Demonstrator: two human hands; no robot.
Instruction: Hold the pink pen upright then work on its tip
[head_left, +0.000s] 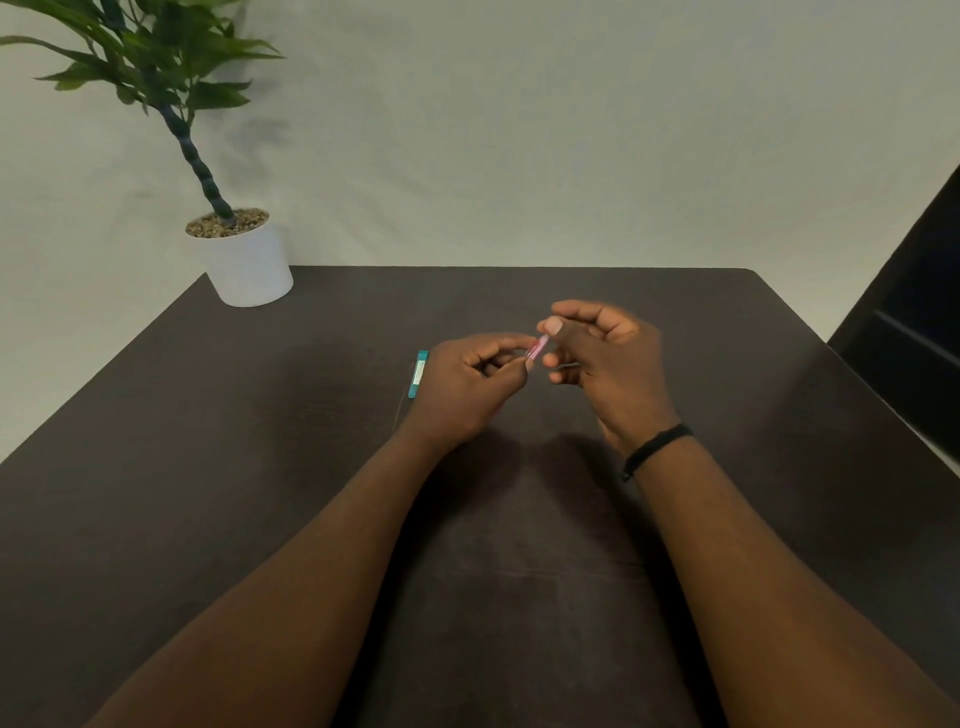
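Here a small pink stick (537, 347) sits between both hands above the table (260, 467), its long axis tilted up toward the right. The left hand (467, 387) pinches its lower end; the right hand (605, 358) pinches the upper end. A teal packet (418, 374) lies just left of the left hand.

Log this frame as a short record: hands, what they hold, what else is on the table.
left hand: pinches one end of a small pink piece
right hand: thumb and fingers curled at the piece's other end
pink piece: held above the table, between both hands; too small to identify
teal strip: flat on the table, just left of the left hand
plant pot: white, far left corner
wristband: black, right wrist
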